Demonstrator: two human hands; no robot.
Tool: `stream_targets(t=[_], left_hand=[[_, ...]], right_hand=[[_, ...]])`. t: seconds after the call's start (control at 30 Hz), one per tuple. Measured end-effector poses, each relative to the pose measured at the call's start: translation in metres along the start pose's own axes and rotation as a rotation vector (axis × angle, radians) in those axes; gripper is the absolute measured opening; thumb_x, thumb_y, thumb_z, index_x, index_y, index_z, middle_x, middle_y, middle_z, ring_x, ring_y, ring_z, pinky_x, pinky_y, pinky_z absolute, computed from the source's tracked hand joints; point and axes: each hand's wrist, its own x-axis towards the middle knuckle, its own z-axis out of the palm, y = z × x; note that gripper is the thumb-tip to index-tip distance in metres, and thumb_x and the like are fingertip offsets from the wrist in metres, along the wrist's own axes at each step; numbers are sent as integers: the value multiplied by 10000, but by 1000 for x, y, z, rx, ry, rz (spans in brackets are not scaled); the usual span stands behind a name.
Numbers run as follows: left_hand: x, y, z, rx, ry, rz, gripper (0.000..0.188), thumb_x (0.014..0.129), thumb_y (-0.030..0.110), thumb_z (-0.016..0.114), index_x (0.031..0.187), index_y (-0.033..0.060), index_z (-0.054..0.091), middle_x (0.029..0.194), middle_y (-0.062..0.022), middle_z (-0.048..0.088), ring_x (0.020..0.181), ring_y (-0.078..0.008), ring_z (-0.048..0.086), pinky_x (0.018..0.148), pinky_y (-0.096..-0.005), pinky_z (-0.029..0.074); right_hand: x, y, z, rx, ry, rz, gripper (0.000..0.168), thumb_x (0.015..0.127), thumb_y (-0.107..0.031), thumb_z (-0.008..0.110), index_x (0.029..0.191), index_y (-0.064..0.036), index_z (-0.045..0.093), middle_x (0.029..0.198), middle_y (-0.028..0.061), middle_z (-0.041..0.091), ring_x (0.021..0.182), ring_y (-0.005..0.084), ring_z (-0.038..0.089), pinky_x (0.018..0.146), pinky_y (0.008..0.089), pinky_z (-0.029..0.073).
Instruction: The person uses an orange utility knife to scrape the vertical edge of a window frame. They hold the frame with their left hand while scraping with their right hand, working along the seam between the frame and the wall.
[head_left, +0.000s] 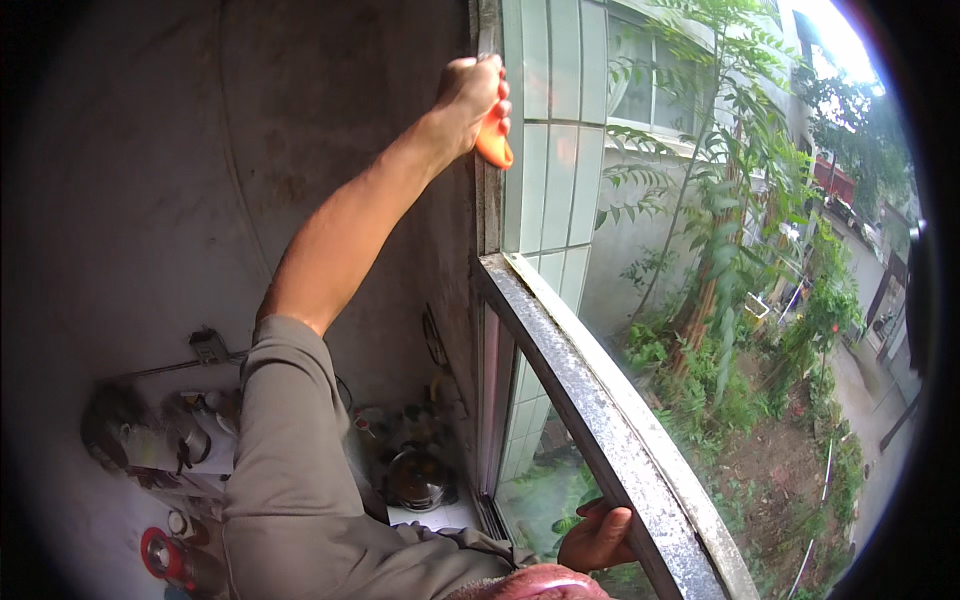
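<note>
My left hand (474, 94) is raised at full stretch and wrapped around the orange handle (493, 141) of a scraper-like tool. A short piece of its metal blade (487, 41) shows above my fist, against the worn upright of the window frame (489, 214). Low on the right, my right hand (598, 538) holds the inner edge of the weathered, flaking window rail (600, 420). Its thumb lies along that edge, while the rail hides part of the hand.
Pale green tiles (551, 180) cover the outer wall beside the frame. Leafy plants (720, 247) grow outside. Indoors, a lidded pot (418, 480) stands on a white tiled counter (450, 517). A wall socket (208, 346) and a red-topped container (159, 553) are at left.
</note>
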Motion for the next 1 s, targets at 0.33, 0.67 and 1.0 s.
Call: stream_targets(t=[0.33, 0.67, 1.0], left_hand=[[-9, -8, 1, -18, 27, -35, 236, 1070, 283, 494, 939, 86, 503, 759, -14, 501, 548, -131, 478, 452, -341, 434], [-2, 1, 5, -29, 25, 3, 233, 1073, 274, 488, 937, 86, 505, 762, -17, 502, 542, -127, 471, 462, -324, 435], [18, 31, 21, -51, 42, 44, 237, 1073, 255, 492, 910, 83, 512, 749, -14, 512, 538, -123, 469, 474, -325, 431]], right_hand=[[0, 1, 8, 38, 98, -19, 618, 975, -401, 677, 1307, 78, 473, 727, 144, 625, 467, 167, 505, 433, 301, 412], [-1, 1, 10, 60, 111, -29, 600, 980, -389, 684, 1317, 56, 463, 791, 155, 641, 486, 153, 513, 448, 293, 423], [0, -3, 7, 38, 56, -38, 569, 995, -377, 670, 1325, 39, 466, 746, 113, 613, 508, 146, 517, 452, 295, 434]])
